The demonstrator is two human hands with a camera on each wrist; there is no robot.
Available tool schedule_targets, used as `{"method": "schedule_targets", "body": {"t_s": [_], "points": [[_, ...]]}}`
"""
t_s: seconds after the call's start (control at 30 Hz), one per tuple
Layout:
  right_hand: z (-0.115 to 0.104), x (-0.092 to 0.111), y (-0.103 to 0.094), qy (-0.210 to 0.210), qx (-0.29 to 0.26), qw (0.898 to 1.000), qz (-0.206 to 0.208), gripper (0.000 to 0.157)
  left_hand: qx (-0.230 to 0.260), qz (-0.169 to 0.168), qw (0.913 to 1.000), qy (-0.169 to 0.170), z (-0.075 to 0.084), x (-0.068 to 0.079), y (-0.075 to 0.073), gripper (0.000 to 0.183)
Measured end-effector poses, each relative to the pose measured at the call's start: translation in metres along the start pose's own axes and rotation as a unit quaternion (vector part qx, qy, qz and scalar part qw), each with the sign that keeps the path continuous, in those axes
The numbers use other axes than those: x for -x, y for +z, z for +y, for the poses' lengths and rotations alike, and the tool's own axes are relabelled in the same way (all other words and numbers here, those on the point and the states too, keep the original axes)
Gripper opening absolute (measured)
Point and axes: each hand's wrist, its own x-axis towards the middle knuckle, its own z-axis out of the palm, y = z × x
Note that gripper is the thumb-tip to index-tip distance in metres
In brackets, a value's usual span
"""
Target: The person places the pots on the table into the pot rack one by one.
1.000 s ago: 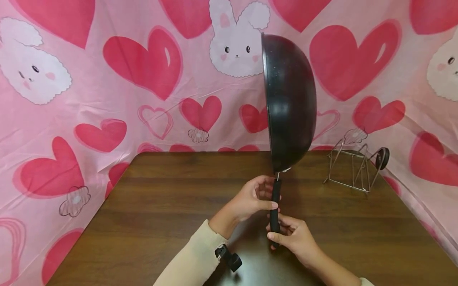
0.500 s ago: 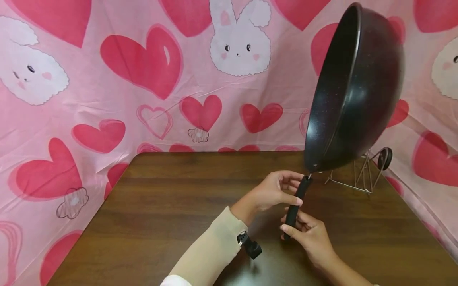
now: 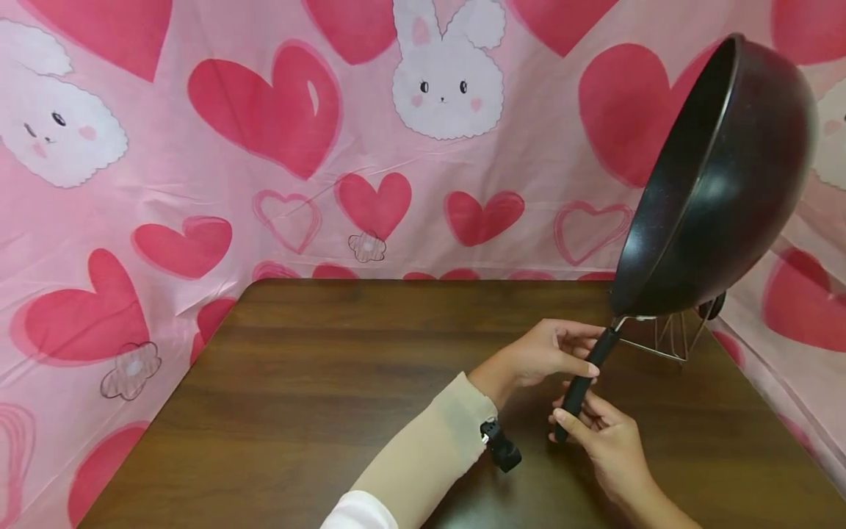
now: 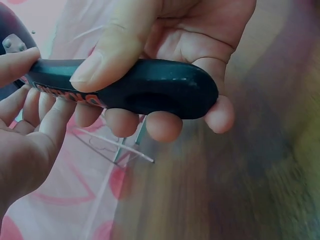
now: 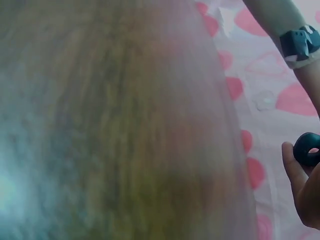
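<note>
A dark wok [image 3: 740, 198] with a shiny rim is held up over the right part of the table, leaning right, its hollow facing left. Its black handle [image 3: 583, 386] slants down toward me. My left hand [image 3: 538, 356] pinches the upper handle, just below the metal neck [image 3: 624, 320]. Lower down, my right hand [image 3: 611, 441] grips the handle near its end, thumb on the near side. In the left wrist view, orange lettering [image 4: 70, 93] shows on the handle, partly covered by the right thumb. The right wrist view catches only the rounded handle end [image 5: 304, 148] at its edge.
Behind the wok, at the back right, stands a wire rack [image 3: 661, 353] with a black round piece [image 3: 711, 305], both partly hidden. Pink cloth [image 3: 297, 147] printed with hearts and rabbits surrounds the brown wooden table [image 3: 330, 382]. A black strap device [image 3: 502, 448] sits on my left wrist.
Both hands have carried the wok to the right. It has tipped from upright to leaning right, showing more of its inside and now overlapping the rack. Both grips stay on the handle.
</note>
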Motion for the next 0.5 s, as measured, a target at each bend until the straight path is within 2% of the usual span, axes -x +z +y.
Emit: {"method": "schedule_targets", "body": {"t_s": [0.3, 0.5], "points": [[-0.008, 0.004, -0.018, 0.004, 0.019, 0.999, 0.031, 0.040, 0.031, -0.015, 0.9988, -0.035, -0.004, -0.021, 0.017, 0.055], [-0.008, 0.007, -0.023, 0.016, 0.030, 0.998, 0.047, 0.044, 0.041, -0.021, 0.9977, -0.049, -0.009, -0.027, 0.023, 0.056]]}}
